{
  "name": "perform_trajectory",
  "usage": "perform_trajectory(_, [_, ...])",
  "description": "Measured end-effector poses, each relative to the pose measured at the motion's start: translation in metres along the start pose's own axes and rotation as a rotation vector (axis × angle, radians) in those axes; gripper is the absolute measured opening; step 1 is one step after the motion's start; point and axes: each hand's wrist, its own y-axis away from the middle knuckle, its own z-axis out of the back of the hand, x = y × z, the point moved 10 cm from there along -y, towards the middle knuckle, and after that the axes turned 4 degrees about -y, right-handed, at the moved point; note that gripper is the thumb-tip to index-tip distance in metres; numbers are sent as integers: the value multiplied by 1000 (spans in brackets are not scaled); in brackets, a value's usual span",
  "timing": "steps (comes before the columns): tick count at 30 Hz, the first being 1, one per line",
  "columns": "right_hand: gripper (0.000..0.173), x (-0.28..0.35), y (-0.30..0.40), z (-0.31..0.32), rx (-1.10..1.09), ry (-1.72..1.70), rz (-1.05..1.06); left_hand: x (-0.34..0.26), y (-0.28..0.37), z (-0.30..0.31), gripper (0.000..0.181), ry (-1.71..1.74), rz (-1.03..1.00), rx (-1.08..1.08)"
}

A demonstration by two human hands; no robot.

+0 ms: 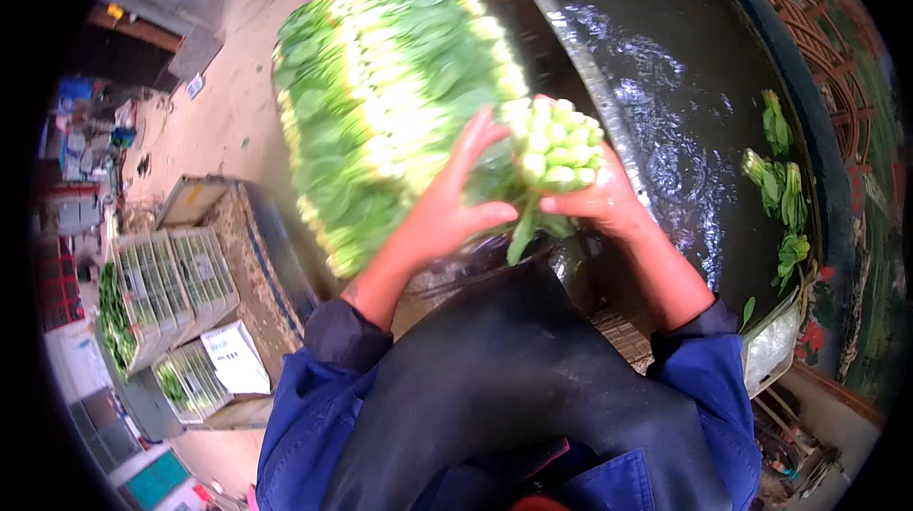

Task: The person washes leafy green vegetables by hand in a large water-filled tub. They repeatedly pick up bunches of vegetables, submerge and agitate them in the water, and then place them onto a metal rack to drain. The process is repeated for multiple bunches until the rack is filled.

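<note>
My right hand (pixel 606 197) grips a bundle of leafy greens (pixel 560 147), its pale cut stem ends facing up and its leaves hanging below. My left hand (pixel 456 204) is spread beside that bundle, thumb apart from the fingers, holding nothing. Under and beyond the left hand rises a large stack of leafy green bundles (pixel 428 62), laid in rows with pale stem ends lined up. Its near corner is partly hidden by my hands. A water tank (pixel 573 47) borders the stack on the right, with rippling dark water inside.
Several bundles of greens (pixel 792 201) float by the tank's far right side. Slatted plastic crates (pixel 153 283) and a paper sheet with writing (pixel 235 358) rest on a bench at left. Clear plastic (pixel 770 343) hangs at the tank's near corner. Wicker furniture (pixel 820 33) is beyond the tank.
</note>
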Motion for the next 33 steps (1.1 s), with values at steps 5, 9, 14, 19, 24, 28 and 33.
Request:
perform_trajectory(5, [122,-66,-20,-129,198,249,-69,15,77,79,111,389,131,-27])
perform_trajectory(9, [103,-96,-12,-116,83,483,-133,63,160,162,104,150,156,-137])
perform_trajectory(14, [80,-123,45,-33,-244,344,-303,74,183,199,99,-392,188,-187])
perform_trajectory(19, [64,-126,115,22,-487,450,-350,87,158,166,99,-632,192,-44])
perform_trajectory(24, [57,-130,182,72,-646,575,-430,77,122,124,97,-338,102,-45])
perform_trajectory(28, [56,-136,217,114,-691,580,-427,20,56,74,97,-611,14,7])
perform_trajectory(33, [55,-143,232,155,-683,626,-416,-5,-22,-1,99,-1106,-240,54])
